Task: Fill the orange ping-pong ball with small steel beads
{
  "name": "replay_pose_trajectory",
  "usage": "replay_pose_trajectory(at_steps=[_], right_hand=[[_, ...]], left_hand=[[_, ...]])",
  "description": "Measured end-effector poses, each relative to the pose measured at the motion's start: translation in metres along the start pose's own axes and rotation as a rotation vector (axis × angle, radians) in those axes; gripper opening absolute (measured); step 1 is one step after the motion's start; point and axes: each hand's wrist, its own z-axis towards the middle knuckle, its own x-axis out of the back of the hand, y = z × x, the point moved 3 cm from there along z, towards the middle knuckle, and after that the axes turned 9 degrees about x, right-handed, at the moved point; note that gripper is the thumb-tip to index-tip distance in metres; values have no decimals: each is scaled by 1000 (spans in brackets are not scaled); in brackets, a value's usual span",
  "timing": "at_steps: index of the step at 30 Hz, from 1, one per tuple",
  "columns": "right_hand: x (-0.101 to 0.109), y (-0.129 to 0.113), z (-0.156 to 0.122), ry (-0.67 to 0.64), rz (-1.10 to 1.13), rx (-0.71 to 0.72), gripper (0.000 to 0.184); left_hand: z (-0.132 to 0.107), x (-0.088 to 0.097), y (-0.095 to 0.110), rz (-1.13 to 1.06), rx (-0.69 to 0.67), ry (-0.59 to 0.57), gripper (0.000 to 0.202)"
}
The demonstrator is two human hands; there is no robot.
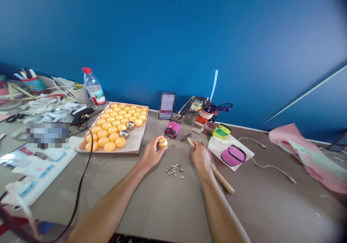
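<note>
My left hand (152,152) is closed around an orange ball (162,142) that carries a few silver studs, holding it just above the tabletop. My right hand (200,156) grips the wooden handle of a small hammer (217,173); its metal head (185,137) points toward the ball. Several loose silver studs (174,170) lie on the table between my hands. A pink tub (172,128) lies tipped on its side just beyond the ball, with studs spilling out.
A tray (135,145) of orange balls, two of them silver-studded, sits at the left. Behind it stand a water bottle (94,88) and cables. A pink pouch (233,155) on paper, a red cup (204,115) and pink sheets (311,156) lie right.
</note>
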Motion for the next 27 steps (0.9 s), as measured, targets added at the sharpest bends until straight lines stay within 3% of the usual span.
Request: replay_pose_trajectory(at_steps=[10, 13, 16, 18, 22, 27], right_hand=[[-2, -3, -3, 2, -23, 25, 22], [2, -6, -3, 88, 7, 14, 27], [4, -11, -1, 155, 175, 113, 29], [2, -18, -1, 55, 364, 248, 27], [-3, -32, -7, -314, 618, 418, 19], [2, -36, -8, -351, 687, 371, 14]], left_hand=[[0, 0, 1, 23, 8, -17, 32], [0, -1, 0, 26, -3, -10, 33], [0, 0, 0, 33, -9, -8, 32], [0, 0, 0, 34, -12, -17, 32], [0, 0, -1, 42, -24, -24, 32], [0, -1, -1, 46, -42, -30, 32]])
